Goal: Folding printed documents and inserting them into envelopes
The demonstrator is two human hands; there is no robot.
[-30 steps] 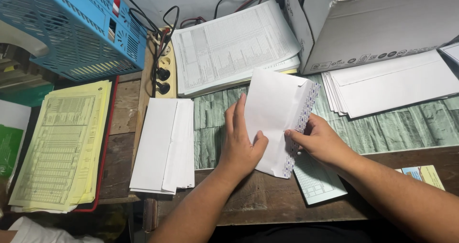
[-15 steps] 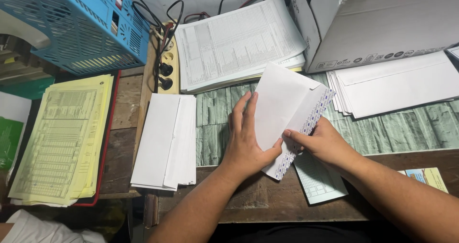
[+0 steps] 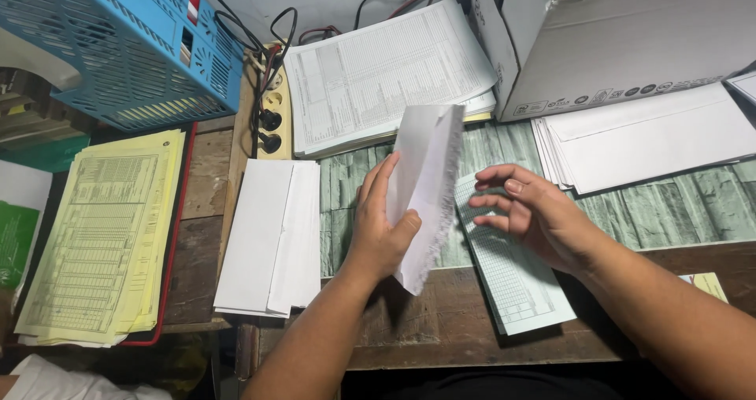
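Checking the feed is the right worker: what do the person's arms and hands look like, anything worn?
Both forearms are bare up to the frame edge, with no sleeves in view. The left hand and right hand wear no gloves, rings, watch or bands that show. Fingernails are short and plain.

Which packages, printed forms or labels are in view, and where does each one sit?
Cardboard box: back right, grey-white, row of small dark symbols.
White printed forms: back centre stack.
Yellow printed forms: left stack.
Pale green gridded slip: under right hand.
White envelope: held upright in left hand.
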